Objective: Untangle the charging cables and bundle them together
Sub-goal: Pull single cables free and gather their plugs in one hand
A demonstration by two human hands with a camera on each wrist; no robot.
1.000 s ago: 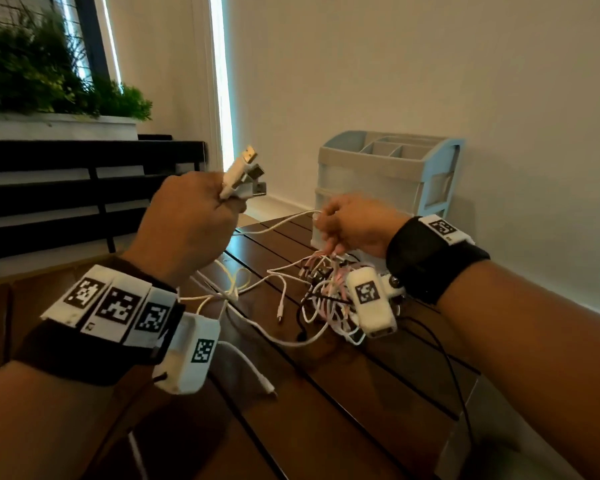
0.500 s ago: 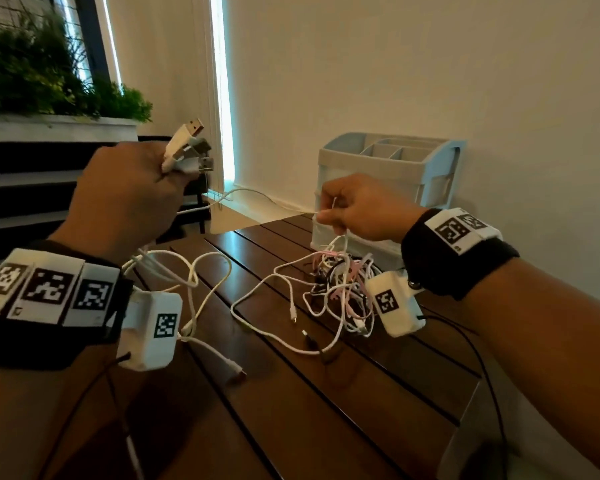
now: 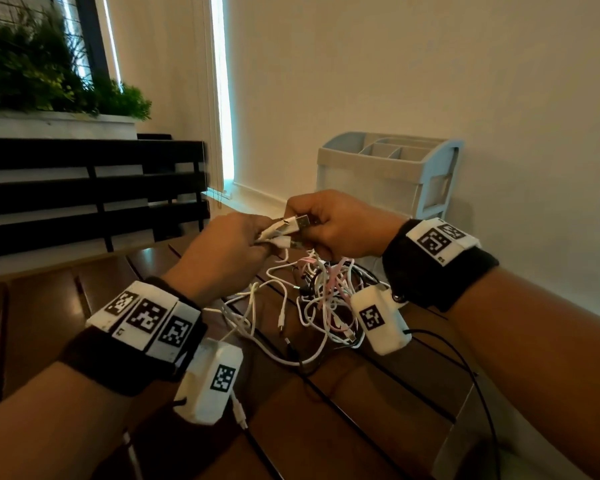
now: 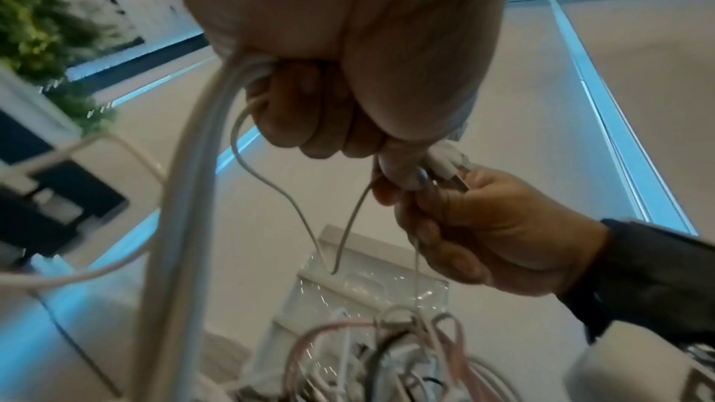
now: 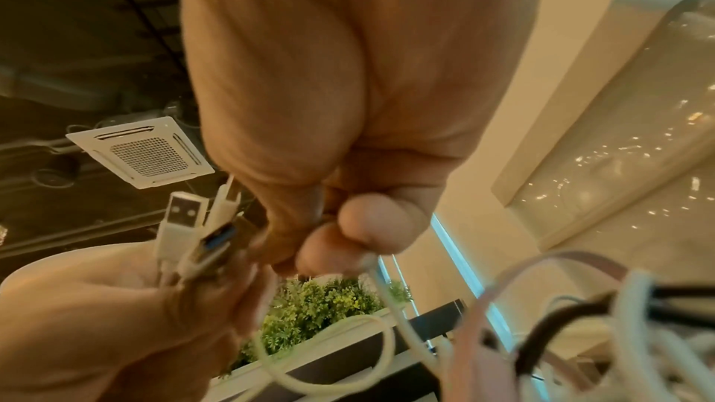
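- Cable tangle (image 3: 326,299) of white, pink and black leads sits on the wooden table (image 3: 343,410), under the two hands and a bit toward 4 o'clock of them; same pile shows blurred at 6 o'clock in the left wrist view (image 4: 387,356)
- White plugs (image 3: 284,230) are up off the table, a few USB ends bunched side by side, metal tips pointing toward 3 o'clock at the right hand; right wrist view shows them as a fan of plugs (image 5: 193,237)
- Left hand (image 3: 229,251) fisted round the white leads just behind the plugs; leads run out the bottom of the fist (image 4: 216,121) and drop to the table
- Right hand (image 3: 340,230) meets the left one at the plug tips, fingers curled; thumb and fingertip (image 5: 371,219) pinch a thin white lead (image 5: 390,301) that trails down into the tangle
- Loose white leads (image 3: 257,317) loop over the table at 7 o'clock of the tangle, small plug ends lying free
- Pale blue organizer (image 3: 388,171) stands at 12 o'clock of the tangle against the wall, open compartments on top
- Green plants (image 3: 49,71) in a white planter at 10 o'clock, above black slats (image 3: 84,181)
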